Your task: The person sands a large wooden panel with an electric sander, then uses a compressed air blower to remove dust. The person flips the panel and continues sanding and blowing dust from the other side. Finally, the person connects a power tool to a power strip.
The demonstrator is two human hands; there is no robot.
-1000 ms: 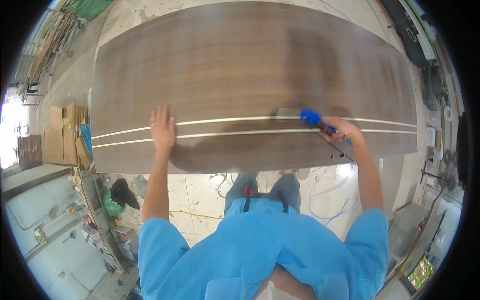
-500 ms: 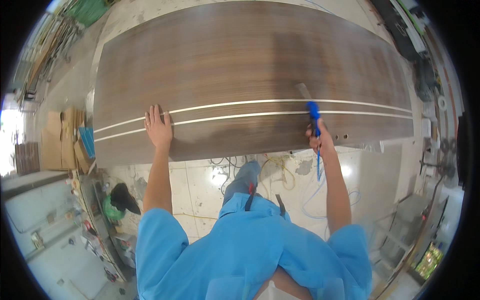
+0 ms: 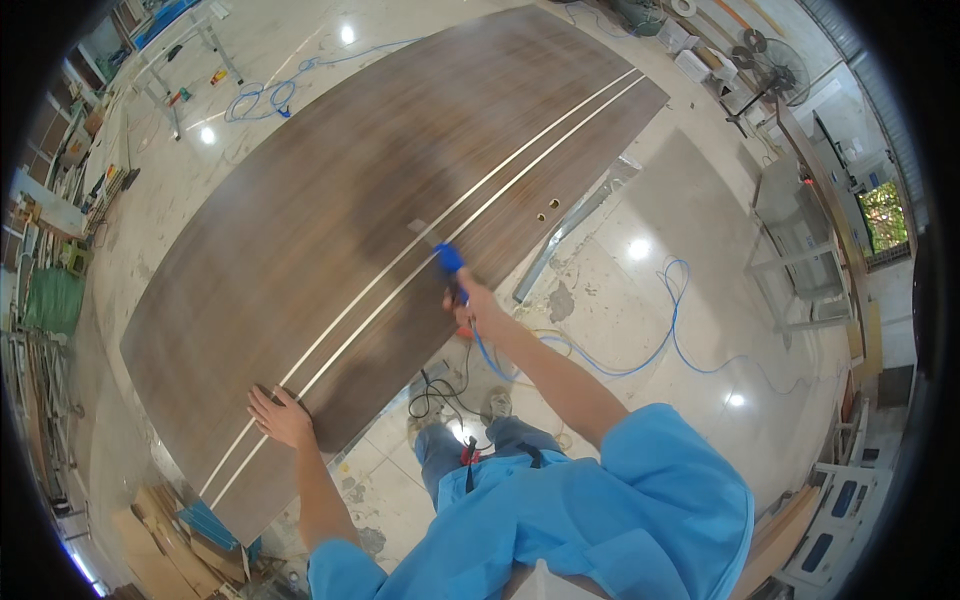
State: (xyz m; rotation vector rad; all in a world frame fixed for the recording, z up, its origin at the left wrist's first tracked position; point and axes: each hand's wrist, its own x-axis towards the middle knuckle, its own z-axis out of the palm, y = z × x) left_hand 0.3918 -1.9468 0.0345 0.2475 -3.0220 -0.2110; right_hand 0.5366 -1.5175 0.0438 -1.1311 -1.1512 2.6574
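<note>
A large brown wood-grain panel (image 3: 270, 230), possibly a door leaf, lies flat in front of me, with two pale parallel strips (image 3: 520, 180) along its length. My left hand (image 3: 284, 418) rests on it with fingers spread, across the strips near the panel's lower left end. My right hand (image 3: 470, 302) is wrapped around a blue air gun (image 3: 449, 259) over the panel's middle. The gun's pale, blurred tip points up and left over the strips, and a blue hose (image 3: 640, 366) runs from its handle. Two small holes (image 3: 547, 210) sit near the panel's near edge.
Loops of hose and dark cable (image 3: 440, 393) lie on the tiled floor by my feet. A standing fan (image 3: 775, 75) is at the far right, and cardboard (image 3: 165, 540) leans at the lower left. Another blue hose (image 3: 265, 98) lies beyond the panel.
My view has turned, so the panel now runs diagonally. Relative to the strips, the air gun's tip is farther from the panel's right end and the holes. My left hand stays flat on the panel.
</note>
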